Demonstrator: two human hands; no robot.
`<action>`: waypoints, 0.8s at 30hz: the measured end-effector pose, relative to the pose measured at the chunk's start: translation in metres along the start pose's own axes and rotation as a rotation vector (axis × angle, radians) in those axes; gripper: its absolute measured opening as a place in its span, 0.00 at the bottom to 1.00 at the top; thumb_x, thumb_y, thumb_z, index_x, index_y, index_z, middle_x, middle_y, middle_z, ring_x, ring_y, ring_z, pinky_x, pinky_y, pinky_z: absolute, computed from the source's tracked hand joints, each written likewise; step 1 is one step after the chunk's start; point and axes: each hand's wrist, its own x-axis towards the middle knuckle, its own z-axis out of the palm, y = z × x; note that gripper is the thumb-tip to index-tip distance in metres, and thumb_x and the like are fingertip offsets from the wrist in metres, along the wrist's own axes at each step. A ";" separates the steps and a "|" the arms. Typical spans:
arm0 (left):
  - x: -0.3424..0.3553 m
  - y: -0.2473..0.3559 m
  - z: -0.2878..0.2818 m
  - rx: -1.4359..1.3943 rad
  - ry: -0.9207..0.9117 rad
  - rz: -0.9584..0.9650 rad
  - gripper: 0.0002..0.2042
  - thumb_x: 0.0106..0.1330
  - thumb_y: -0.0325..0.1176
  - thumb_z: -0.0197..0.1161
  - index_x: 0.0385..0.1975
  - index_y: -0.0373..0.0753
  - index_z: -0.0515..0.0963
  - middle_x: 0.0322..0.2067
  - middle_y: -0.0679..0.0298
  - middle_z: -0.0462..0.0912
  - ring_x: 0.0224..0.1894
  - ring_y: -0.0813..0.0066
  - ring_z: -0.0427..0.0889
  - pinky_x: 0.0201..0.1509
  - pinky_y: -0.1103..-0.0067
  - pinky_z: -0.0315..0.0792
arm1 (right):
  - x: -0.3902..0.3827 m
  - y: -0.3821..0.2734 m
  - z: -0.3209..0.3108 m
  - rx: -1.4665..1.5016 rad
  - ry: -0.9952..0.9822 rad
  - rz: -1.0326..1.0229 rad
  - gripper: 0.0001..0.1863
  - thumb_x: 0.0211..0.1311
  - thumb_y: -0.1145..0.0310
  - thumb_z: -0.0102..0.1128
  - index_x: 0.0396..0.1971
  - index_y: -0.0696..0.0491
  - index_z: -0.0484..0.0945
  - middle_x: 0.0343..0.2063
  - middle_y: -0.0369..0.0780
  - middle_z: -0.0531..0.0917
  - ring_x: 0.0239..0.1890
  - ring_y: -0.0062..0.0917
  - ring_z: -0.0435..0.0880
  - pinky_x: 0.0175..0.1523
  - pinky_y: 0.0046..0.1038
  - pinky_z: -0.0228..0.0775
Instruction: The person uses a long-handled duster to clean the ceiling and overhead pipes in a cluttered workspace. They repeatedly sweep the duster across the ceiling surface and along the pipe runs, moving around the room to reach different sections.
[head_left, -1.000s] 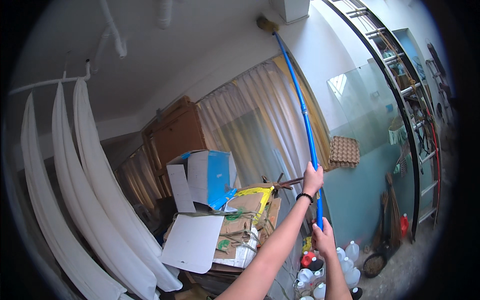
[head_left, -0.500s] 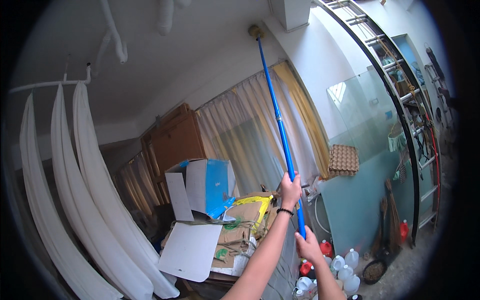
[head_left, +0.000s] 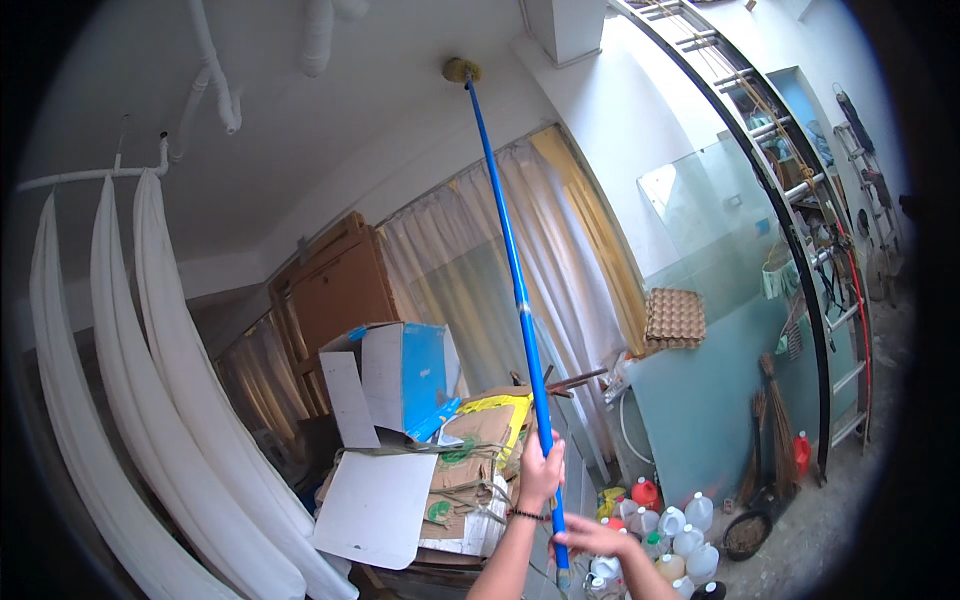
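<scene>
My left hand (head_left: 540, 470) is wrapped round a long blue pole (head_left: 506, 230), with a dark bracelet at the wrist. Lower down, my right hand (head_left: 590, 537) has its fingers loosened and spread across the pole, seemingly touching it. The pole rises steeply to a round, yellowish brush head (head_left: 460, 70), which appears to be against the ceiling (head_left: 385, 90) near the top of a white wall. Behind the pole are a pale curtain (head_left: 450, 250) with a yellow edge and a pile of cardboard (head_left: 473, 435).
White cloths (head_left: 170, 350) hang from a pipe at the left. A blue-and-white box (head_left: 420, 370) tops the cardboard. At the right are a glass panel (head_left: 700, 430), an egg-tray stack (head_left: 675, 315), a tall ladder (head_left: 850, 390) and brooms (head_left: 778, 440). Several plastic jugs (head_left: 690, 540) stand on the floor.
The brush head has moved leftward along the ceiling. Both hands have shifted left and down in view. My right hand's fingers have loosened from their grip on the pole.
</scene>
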 end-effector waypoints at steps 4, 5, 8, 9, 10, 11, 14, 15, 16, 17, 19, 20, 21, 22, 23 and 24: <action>-0.048 -0.010 -0.007 0.063 0.041 -0.034 0.07 0.71 0.26 0.57 0.43 0.37 0.67 0.19 0.71 0.69 0.12 0.85 0.67 0.13 0.83 0.61 | 0.007 -0.077 -0.046 0.075 0.322 -0.293 0.33 0.72 0.44 0.50 0.69 0.48 0.59 0.53 0.42 0.79 0.50 0.31 0.84 0.47 0.34 0.78; -0.061 -0.011 -0.006 0.076 0.045 -0.066 0.07 0.71 0.26 0.58 0.43 0.37 0.68 0.19 0.71 0.69 0.12 0.84 0.68 0.13 0.83 0.61 | 0.015 -0.099 -0.050 0.053 0.390 -0.396 0.33 0.73 0.45 0.49 0.69 0.48 0.58 0.54 0.41 0.79 0.51 0.31 0.83 0.50 0.36 0.77; -0.091 -0.013 0.002 0.110 0.031 -0.084 0.06 0.70 0.26 0.58 0.42 0.37 0.68 0.18 0.71 0.69 0.13 0.85 0.68 0.14 0.82 0.61 | 0.054 -0.168 -0.048 0.050 0.437 -0.599 0.28 0.75 0.48 0.49 0.66 0.48 0.60 0.51 0.42 0.80 0.44 0.29 0.85 0.46 0.35 0.78; -0.098 -0.012 0.006 0.115 0.019 -0.096 0.06 0.70 0.26 0.58 0.41 0.37 0.68 0.18 0.71 0.69 0.13 0.85 0.68 0.14 0.82 0.61 | 0.064 -0.187 -0.043 0.070 0.488 -0.561 0.26 0.74 0.49 0.50 0.64 0.48 0.61 0.47 0.42 0.80 0.40 0.28 0.85 0.42 0.31 0.78; -0.105 -0.011 0.008 0.180 0.039 -0.093 0.07 0.71 0.30 0.61 0.42 0.38 0.71 0.19 0.71 0.71 0.15 0.85 0.70 0.17 0.81 0.64 | 0.073 -0.206 -0.039 0.089 0.538 -0.528 0.24 0.74 0.51 0.52 0.61 0.47 0.63 0.44 0.42 0.81 0.35 0.26 0.84 0.38 0.28 0.77; -0.109 -0.009 0.008 0.143 0.026 -0.075 0.07 0.70 0.30 0.61 0.41 0.38 0.71 0.19 0.71 0.72 0.15 0.85 0.70 0.18 0.81 0.65 | 0.078 -0.218 -0.033 0.115 0.550 -0.525 0.23 0.73 0.52 0.54 0.59 0.47 0.64 0.40 0.42 0.82 0.30 0.25 0.84 0.34 0.25 0.77; -0.132 -0.002 0.010 0.128 -0.007 -0.185 0.07 0.69 0.30 0.62 0.41 0.37 0.72 0.21 0.69 0.75 0.19 0.83 0.75 0.22 0.80 0.68 | 0.079 -0.232 -0.015 0.275 0.627 -0.645 0.16 0.74 0.56 0.54 0.53 0.48 0.66 0.24 0.37 0.77 0.13 0.20 0.72 0.19 0.21 0.65; -0.137 -0.001 0.012 0.156 -0.007 -0.138 0.07 0.69 0.29 0.61 0.41 0.37 0.71 0.19 0.70 0.73 0.18 0.83 0.73 0.21 0.81 0.67 | 0.076 -0.233 -0.013 0.245 0.639 -0.675 0.16 0.74 0.56 0.54 0.53 0.47 0.66 0.21 0.36 0.75 0.12 0.18 0.70 0.18 0.21 0.62; -0.141 0.000 0.015 0.186 -0.009 -0.093 0.07 0.69 0.29 0.60 0.41 0.37 0.70 0.18 0.71 0.72 0.16 0.84 0.71 0.19 0.81 0.65 | 0.071 -0.231 -0.010 0.228 0.658 -0.678 0.15 0.74 0.56 0.54 0.52 0.47 0.66 0.19 0.34 0.72 0.11 0.17 0.68 0.16 0.22 0.59; -0.146 0.001 0.015 0.220 -0.010 -0.052 0.07 0.70 0.28 0.60 0.41 0.38 0.69 0.17 0.72 0.71 0.14 0.84 0.70 0.17 0.82 0.63 | 0.067 -0.228 -0.007 0.224 0.698 -0.652 0.15 0.75 0.56 0.54 0.52 0.47 0.66 0.16 0.32 0.70 0.10 0.15 0.65 0.15 0.22 0.56; -0.151 0.002 0.013 0.356 0.019 -0.025 0.08 0.68 0.31 0.62 0.40 0.34 0.75 0.24 0.60 0.81 0.27 0.75 0.82 0.32 0.75 0.75 | 0.061 -0.224 -0.002 0.251 0.710 -0.692 0.14 0.76 0.57 0.52 0.53 0.46 0.66 0.15 0.30 0.68 0.09 0.14 0.62 0.14 0.21 0.53; -0.155 0.002 0.013 0.371 0.017 -0.031 0.08 0.68 0.31 0.62 0.40 0.35 0.75 0.24 0.59 0.82 0.27 0.72 0.83 0.32 0.74 0.76 | 0.058 -0.222 -0.001 0.260 0.714 -0.698 0.14 0.76 0.57 0.51 0.53 0.45 0.66 0.15 0.30 0.68 0.09 0.14 0.62 0.14 0.21 0.53; -0.157 0.003 0.012 0.387 0.016 -0.037 0.08 0.68 0.31 0.62 0.40 0.35 0.75 0.25 0.57 0.82 0.28 0.70 0.85 0.33 0.73 0.76 | 0.055 -0.220 0.000 0.270 0.714 -0.694 0.14 0.76 0.57 0.51 0.54 0.45 0.66 0.15 0.30 0.68 0.09 0.14 0.62 0.14 0.21 0.53; -0.159 0.003 0.011 0.388 0.018 -0.040 0.08 0.68 0.31 0.62 0.40 0.35 0.75 0.25 0.57 0.82 0.28 0.70 0.85 0.33 0.73 0.76 | 0.051 -0.217 0.000 0.285 0.718 -0.683 0.14 0.77 0.57 0.49 0.55 0.45 0.66 0.15 0.29 0.67 0.09 0.13 0.61 0.14 0.21 0.53; -0.162 0.003 0.011 0.387 0.024 -0.048 0.08 0.68 0.31 0.62 0.40 0.35 0.75 0.25 0.57 0.82 0.28 0.70 0.84 0.33 0.73 0.76 | 0.049 -0.216 -0.001 0.272 0.728 -0.666 0.13 0.77 0.57 0.48 0.54 0.44 0.66 0.14 0.29 0.66 0.10 0.13 0.61 0.15 0.20 0.53; -0.166 0.004 0.010 0.385 0.028 -0.054 0.08 0.68 0.31 0.62 0.40 0.34 0.75 0.25 0.57 0.82 0.28 0.70 0.84 0.33 0.73 0.76 | 0.047 -0.215 0.000 0.254 0.715 -0.672 0.13 0.78 0.56 0.47 0.55 0.44 0.66 0.14 0.29 0.65 0.10 0.13 0.60 0.15 0.20 0.53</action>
